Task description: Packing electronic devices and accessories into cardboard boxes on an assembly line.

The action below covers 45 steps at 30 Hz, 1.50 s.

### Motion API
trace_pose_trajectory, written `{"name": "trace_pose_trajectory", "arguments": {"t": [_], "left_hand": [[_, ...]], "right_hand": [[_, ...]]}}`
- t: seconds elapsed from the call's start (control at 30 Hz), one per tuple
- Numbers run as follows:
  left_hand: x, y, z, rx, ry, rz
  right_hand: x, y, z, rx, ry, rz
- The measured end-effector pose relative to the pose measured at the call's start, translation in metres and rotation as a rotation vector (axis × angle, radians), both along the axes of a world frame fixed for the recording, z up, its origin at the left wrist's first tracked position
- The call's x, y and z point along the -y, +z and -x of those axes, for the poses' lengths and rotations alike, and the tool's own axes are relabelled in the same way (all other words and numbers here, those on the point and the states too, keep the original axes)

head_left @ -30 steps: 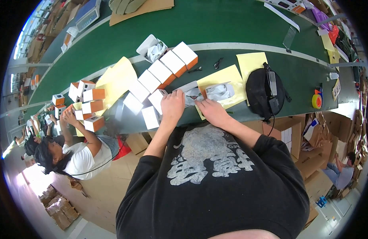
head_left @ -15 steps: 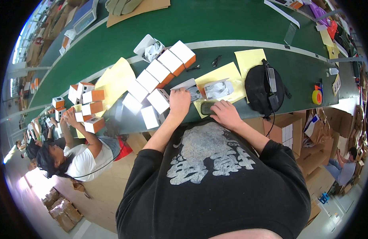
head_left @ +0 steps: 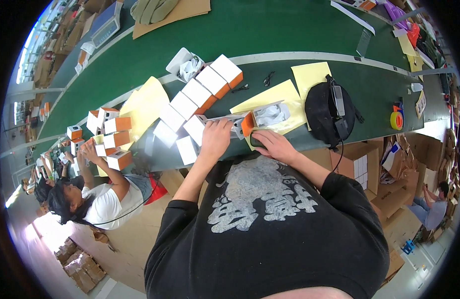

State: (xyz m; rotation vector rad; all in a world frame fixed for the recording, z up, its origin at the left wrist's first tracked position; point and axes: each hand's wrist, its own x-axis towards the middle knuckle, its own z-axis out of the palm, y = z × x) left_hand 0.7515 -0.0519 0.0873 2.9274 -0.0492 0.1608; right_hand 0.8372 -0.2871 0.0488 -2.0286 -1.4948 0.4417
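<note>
My left hand has its fingers closed over the near edge of a small white box with an open orange flap. Curled over a dark, rounded rectangular object at the table's near edge is my right hand, which partly covers it. Just beyond, an open white box holds something in crumpled white wrapping. That box rests on a yellow sheet. Left of my left hand, several white-and-orange boxes stand in a slanting row.
To the right lie a round black bag and a roll of yellow tape. Beyond the boxes are thin black cables. A co-worker sits at the left beside more boxes. Cartons stand below the table at right.
My left hand has moved left and slightly nearer with the small box. Its orange flap now shows upright. My right hand has shifted left, covering more of the dark object.
</note>
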Motion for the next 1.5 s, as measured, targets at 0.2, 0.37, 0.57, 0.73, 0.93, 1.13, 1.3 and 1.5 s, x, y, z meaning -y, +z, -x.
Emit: {"name": "trace_pose_trajectory", "arguments": {"t": [0.2, 0.37, 0.57, 0.73, 0.93, 1.13, 1.3, 1.5], "left_hand": [[-0.006, 0.023, 0.003, 0.006, -0.011, 0.154], [-0.012, 0.056, 0.010, 0.044, 0.070, 0.293], [-0.023, 0.094, 0.024, 0.058, 0.086, 0.331], [-0.035, 0.125, 0.029, 0.227, 0.188, 0.395], [-0.039, 0.131, 0.026, 0.223, 0.246, 0.439], [-0.039, 0.136, 0.028, 0.238, 0.224, 0.444], [-0.028, 0.155, 0.025, 0.267, 0.153, 0.497], [-0.016, 0.186, 0.017, 0.301, -0.040, 0.514]], "right_hand": [[-0.062, 0.045, -0.006, -0.089, -0.155, -0.329], [-0.077, 0.024, -0.002, -0.055, -0.125, -0.207], [-0.084, 0.030, -0.009, -0.225, -0.143, -0.281], [-0.082, 0.031, -0.014, -0.353, -0.228, -0.094], [-0.087, 0.017, -0.013, -0.289, -0.234, -0.108], [-0.080, 0.056, -0.018, -0.320, -0.220, -0.270], [-0.084, 0.104, -0.034, -0.245, -0.102, -0.436], [-0.085, 0.114, -0.041, -0.375, 0.163, -0.427]]}}
